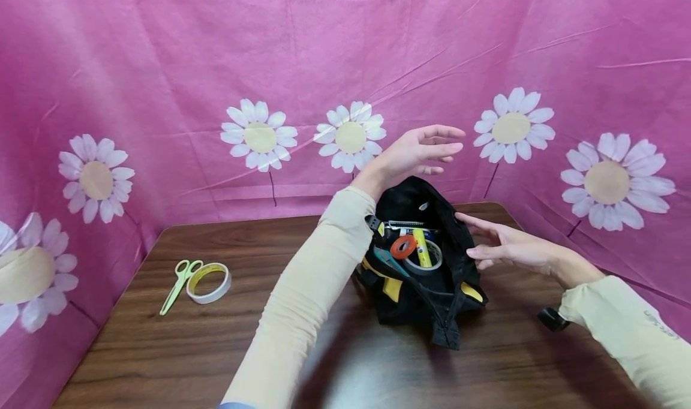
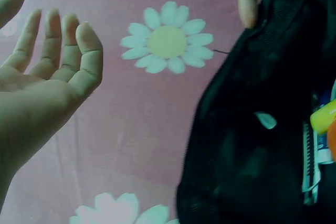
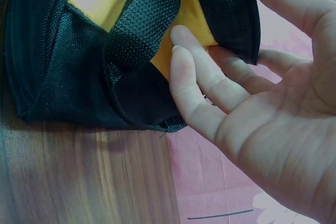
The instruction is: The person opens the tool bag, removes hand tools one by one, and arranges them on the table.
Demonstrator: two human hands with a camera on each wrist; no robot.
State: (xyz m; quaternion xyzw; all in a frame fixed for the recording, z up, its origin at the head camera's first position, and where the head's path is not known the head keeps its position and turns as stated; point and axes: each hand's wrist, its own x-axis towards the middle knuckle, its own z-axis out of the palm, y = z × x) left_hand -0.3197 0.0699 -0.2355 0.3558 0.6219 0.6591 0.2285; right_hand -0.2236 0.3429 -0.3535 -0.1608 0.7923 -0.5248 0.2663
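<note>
Pale-green scissors (image 1: 176, 290) lie flat at far left on the wood table (image 1: 162, 355), tape roll (image 1: 224, 288) just beside; can't tell if they touch. Left hand (image 1: 415, 148) is up past the back of the bag, fingers loosely spread, nothing in it, apart from the fabric. Black bag (image 1: 405, 307) sits on the table right of centre, mouth open; inside are an orange ring (image 1: 410, 243), a yellow tube (image 1: 421, 248) and a second roll (image 1: 438, 259). Right hand (image 1: 513, 250) is at the bag's right wall, fingers loosely bent and touching it; can't tell if they pinch it. My read: step in hand is steadying the open bag. Next move calls for firm right-hand support on that soft wall, left hand coming down clear of the rim.
</note>
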